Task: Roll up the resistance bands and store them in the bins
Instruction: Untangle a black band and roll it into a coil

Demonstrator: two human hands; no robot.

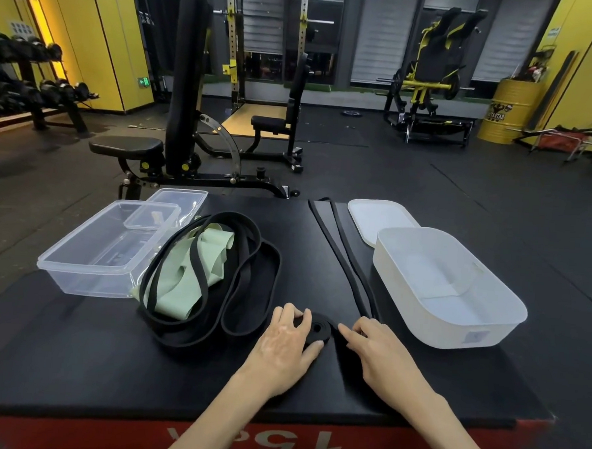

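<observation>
Band (351,261) is mid-roll; my left hand (286,344) clamps the coil (318,328), right fingers (349,332) together on the strap; next, roll onward.

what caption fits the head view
Both hands roll a black band beside an empty white bin.

Dim indoor light overall, floor and far wall dark. Brightest spot is the glowing strip on the yellow wall (40,39) far left of the tabletop (109,352), slightly blown out. Tabletop matte black, black bands barely separate from it. White bin (488,323) at its right edge reads bright, soft shadow inside. Clear bin (89,275) at its left edge shows faint glare on rims. Strong wide-angle bowing toward the edges. Background beyond the tabletop soft, mildly noisy.
</observation>
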